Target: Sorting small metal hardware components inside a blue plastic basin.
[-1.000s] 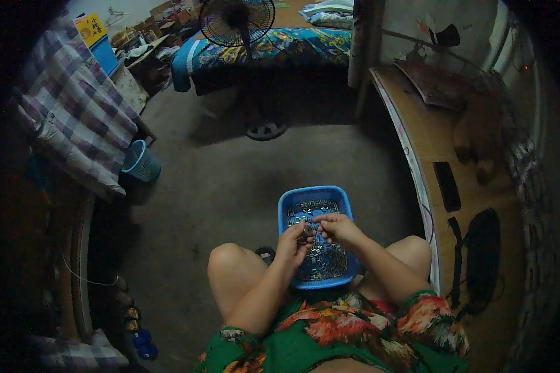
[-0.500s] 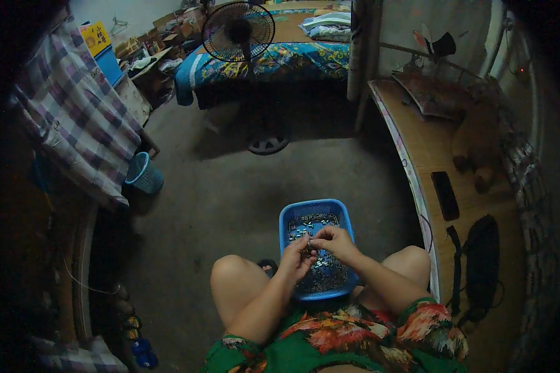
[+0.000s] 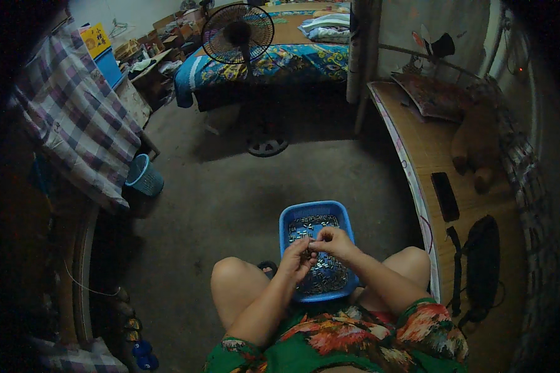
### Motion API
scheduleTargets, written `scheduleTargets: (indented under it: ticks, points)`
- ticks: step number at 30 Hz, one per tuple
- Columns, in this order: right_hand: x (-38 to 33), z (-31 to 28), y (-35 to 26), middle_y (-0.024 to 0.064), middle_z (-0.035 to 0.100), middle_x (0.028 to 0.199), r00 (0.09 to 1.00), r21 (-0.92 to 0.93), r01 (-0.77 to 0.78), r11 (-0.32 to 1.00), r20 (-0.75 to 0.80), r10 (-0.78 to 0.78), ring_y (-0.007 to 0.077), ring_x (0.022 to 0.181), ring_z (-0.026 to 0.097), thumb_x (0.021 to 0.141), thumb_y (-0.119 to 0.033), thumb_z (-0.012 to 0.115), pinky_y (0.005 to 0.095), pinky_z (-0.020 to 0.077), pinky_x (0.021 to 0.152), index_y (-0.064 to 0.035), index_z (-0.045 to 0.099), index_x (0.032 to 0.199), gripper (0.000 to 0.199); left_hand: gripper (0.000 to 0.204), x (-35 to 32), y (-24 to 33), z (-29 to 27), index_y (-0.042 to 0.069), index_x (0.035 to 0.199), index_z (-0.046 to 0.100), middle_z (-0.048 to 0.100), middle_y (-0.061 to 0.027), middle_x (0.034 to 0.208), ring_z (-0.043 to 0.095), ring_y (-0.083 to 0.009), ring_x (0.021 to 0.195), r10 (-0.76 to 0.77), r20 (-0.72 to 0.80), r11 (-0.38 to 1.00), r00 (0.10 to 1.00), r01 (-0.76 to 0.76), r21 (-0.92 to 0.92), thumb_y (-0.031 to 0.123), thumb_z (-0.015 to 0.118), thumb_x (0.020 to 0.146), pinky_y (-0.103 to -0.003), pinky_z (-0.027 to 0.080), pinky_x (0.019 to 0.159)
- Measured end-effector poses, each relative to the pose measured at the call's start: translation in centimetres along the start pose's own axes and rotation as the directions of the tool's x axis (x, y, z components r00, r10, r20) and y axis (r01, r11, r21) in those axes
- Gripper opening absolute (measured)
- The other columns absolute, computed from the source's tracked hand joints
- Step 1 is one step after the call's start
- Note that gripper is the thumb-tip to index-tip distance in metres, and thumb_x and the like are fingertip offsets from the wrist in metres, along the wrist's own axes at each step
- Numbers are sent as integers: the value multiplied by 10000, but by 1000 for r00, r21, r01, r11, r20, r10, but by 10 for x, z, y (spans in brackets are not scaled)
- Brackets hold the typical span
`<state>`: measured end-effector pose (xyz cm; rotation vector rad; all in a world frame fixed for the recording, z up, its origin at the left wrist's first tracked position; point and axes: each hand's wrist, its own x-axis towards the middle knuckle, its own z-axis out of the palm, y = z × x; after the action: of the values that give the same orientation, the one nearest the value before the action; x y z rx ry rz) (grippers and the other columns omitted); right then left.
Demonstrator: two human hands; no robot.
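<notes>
A blue plastic basket stands between my knees, with many small shiny metal pieces spread over its bottom. Above it my left hand is closed, its thumb and forefinger pinched together. My right hand meets it from the right, fingertips pressed against the left hand's. Whatever sits between the fingertips is too small to name and mostly covered by the fingers.
A standing fan is ahead, before a bed with a blue patterned cover. At left are a light blue bin and a checked cloth. On the right-hand wooden bench lie a black phone and a black bag.
My hands stay together over the basket, with only slight shifts of the fingers. The whole view has moved by a few pixels.
</notes>
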<state>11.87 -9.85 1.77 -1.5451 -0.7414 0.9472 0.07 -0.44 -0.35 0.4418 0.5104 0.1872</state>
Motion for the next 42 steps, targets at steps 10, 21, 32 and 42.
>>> scheduleTargets:
  ticks: [10,21,32,42]
  points:
    - [2,-14,-10,39,525,774,883,302,-462,834,248,399,116,632,497,749,-101,599,205,376,508,-61,493,963,242,206,-1,2,1,44,877,514,555,-71,743,499,-135,598,25,67,999,997,-22,-43,244,516,832,-225,408,511]
    - [4,-18,0,79,556,843,938,639,-318,701,102,333,143,684,568,843,-140,489,202,464,512,-24,472,990,188,198,5,1,-10,53,863,507,568,-109,774,502,-143,598,109,-104,992,989,-116,-59,245,531,823,-234,421,521]
    - [6,-15,10,35,555,723,957,414,-284,865,64,283,76,545,485,816,-184,542,184,375,433,-56,501,882,150,216,3,-2,-4,29,866,502,552,-103,743,483,-141,573,52,-115,999,992,-52,0,243,506,838,-229,408,506]
    - [-1,-12,-1,28,575,740,993,145,-110,983,-14,113,65,561,484,781,-112,571,189,381,476,-32,557,916,157,198,7,-5,-8,42,849,509,545,-79,741,493,-138,588,9,-36,1000,999,-9,-13,240,504,840,-225,420,505]
